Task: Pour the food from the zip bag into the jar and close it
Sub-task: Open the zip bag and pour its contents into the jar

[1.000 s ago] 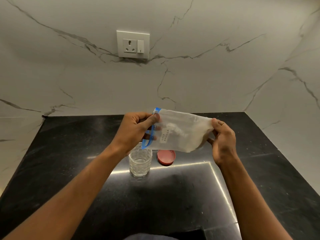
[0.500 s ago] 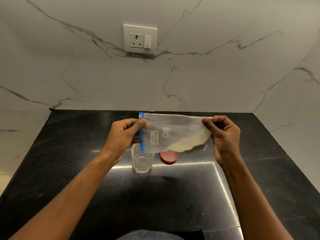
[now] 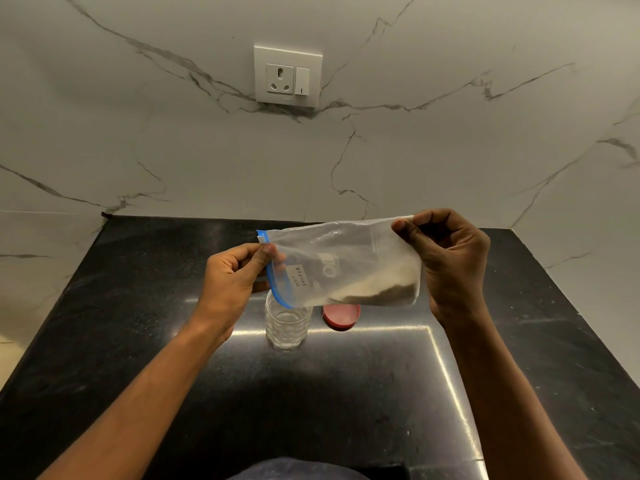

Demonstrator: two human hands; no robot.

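Note:
A clear zip bag (image 3: 343,261) with a blue zip strip and a handwritten label is held sideways above the counter. Pale powder lies in its lower right corner. My left hand (image 3: 230,282) pinches the blue zip end, which hangs just over the jar's mouth. My right hand (image 3: 450,261) pinches the bag's upper right corner, slightly higher. Below the zip end stands a clear textured glass jar (image 3: 285,327), open and upright, with nothing visible inside. Its red lid (image 3: 341,315) lies flat on the counter just right of the jar, partly hidden by the bag.
The black stone counter (image 3: 346,393) runs to marble walls at the back and right. A white wall socket (image 3: 287,76) sits above. A bright light streak crosses the counter behind the jar.
The bag has spread out flatter and its right end has risen a little. The powder has settled into the lower right corner. Both hands keep their pinch.

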